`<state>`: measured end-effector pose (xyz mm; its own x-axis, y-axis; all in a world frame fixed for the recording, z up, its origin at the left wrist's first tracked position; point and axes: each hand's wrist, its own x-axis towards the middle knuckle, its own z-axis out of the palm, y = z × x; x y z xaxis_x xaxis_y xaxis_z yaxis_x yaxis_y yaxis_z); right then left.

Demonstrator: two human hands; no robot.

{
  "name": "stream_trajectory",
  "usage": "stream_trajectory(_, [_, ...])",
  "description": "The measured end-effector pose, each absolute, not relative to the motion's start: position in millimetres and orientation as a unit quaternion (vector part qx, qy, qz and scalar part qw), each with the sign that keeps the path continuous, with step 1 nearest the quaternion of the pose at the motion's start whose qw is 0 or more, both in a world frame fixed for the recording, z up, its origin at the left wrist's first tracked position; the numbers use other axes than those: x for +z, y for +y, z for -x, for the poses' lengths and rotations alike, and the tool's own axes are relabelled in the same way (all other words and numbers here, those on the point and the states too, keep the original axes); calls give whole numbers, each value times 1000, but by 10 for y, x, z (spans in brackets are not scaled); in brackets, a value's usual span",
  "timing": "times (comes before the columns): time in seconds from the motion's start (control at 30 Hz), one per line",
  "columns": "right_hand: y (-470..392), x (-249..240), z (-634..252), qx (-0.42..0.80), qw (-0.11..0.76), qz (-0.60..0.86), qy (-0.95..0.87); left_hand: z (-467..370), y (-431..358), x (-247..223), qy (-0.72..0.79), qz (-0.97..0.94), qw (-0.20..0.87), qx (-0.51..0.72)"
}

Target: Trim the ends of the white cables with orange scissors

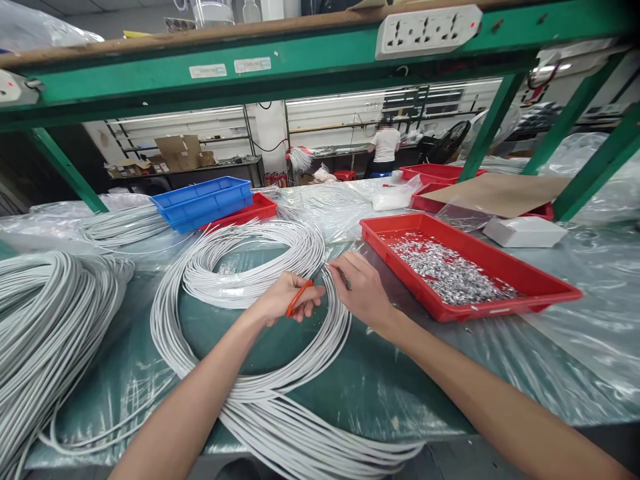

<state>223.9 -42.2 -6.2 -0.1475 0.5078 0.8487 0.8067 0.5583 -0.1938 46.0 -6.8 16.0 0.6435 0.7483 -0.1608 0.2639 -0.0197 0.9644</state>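
Observation:
My left hand (pixel 286 298) is closed around a pair of orange-handled scissors (pixel 300 297), their tip mostly hidden beside the wires. Right across from it, my right hand (pixel 364 287) is pinched at the right side of the coil; its fingertips seem to grip a thin white wire end, too small to see clearly. Both hands meet over a large coil of white wire (pixel 167 320) lying on the table. A smaller white wire coil (pixel 200 267) rests on its far part, and loose wire lengths (pixel 310 437) fan toward the front edge.
A red tray (pixel 543 293) of small silvery metal pieces stands at the right. At the left lies a thick wire bundle (pixel 45 333). A blue bin (pixel 203 200) sits behind the coils. Overhead runs a green shelf beam (pixel 320 70) with a power strip (pixel 430 31). A person (pixel 385 143) is far off.

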Motion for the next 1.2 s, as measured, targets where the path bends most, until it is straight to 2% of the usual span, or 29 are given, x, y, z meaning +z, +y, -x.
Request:
stream_trajectory(0.1, [-440,-57,-2223,-68,518,460,-718,-481,-63,149,369,-691,579,226])
stream_trajectory(0.2, [-462,-58,-2195,50,548,471,-690,-505,-48,140,366,-682,557,300])
stream_trajectory(0.4, [-467,-109,-2152,182,532,472,-679,-512,-23,174,319,-642,537,445])
stream_trajectory(0.8, [-512,-79,-2116,210,532,433,-697,-497,-66,223,308,-651,566,402])
stream_trajectory(1.03, [-463,-56,-2158,393,551,364,-640,-486,-35,176,246,-625,625,398])
stream_trajectory(1.2, [-464,-45,-2153,463,551,342,-605,-490,-33,153,232,-617,642,392])
